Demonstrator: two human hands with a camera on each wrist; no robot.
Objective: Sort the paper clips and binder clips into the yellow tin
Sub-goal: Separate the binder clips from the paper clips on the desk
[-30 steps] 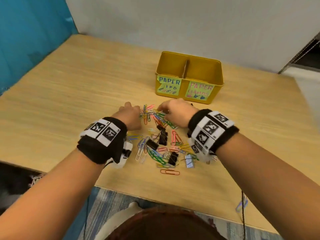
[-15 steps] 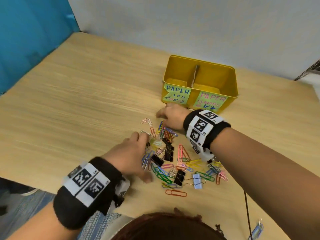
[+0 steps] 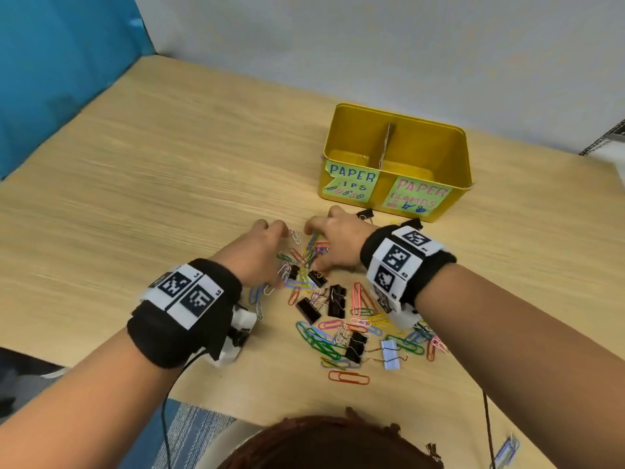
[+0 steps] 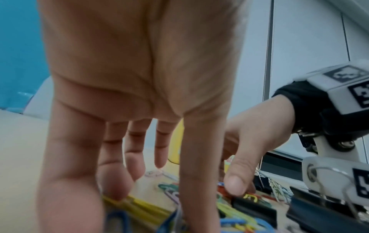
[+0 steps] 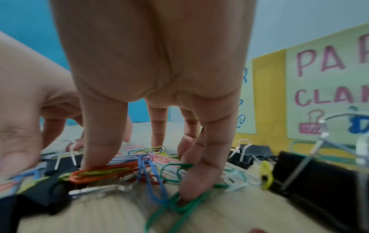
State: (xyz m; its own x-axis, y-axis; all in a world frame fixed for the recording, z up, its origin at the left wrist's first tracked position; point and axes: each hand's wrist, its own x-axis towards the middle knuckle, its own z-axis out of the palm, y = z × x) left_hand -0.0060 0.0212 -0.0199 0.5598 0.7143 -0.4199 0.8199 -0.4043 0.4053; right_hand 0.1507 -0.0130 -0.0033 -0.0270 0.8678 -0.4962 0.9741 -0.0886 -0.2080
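A heap of coloured paper clips (image 3: 324, 336) and black binder clips (image 3: 336, 301) lies on the wooden table in front of the yellow tin (image 3: 426, 143). A cardboard divider (image 3: 385, 143) splits the tin; its labels read paper clips on the left and paper clamps on the right. Both hands reach into the far end of the heap. My left hand (image 3: 270, 255) has spread, straight fingers (image 4: 117, 186) pressing on yellow clips. My right hand (image 3: 333, 238) presses its thumb (image 5: 99, 154) on orange clips and its little finger on a green one. Neither hand lifts anything.
A light blue binder clip (image 3: 390, 353) and an orange paper clip (image 3: 348, 378) lie near the table's front edge. Two black binder clips (image 3: 365, 214) sit just before the tin. A blue partition stands left, a white wall behind. Wrist cables hang over the front edge.
My left hand has moved forward from the near side of the heap to its far end, beside my right hand. The right hand has stayed near the tin's front.
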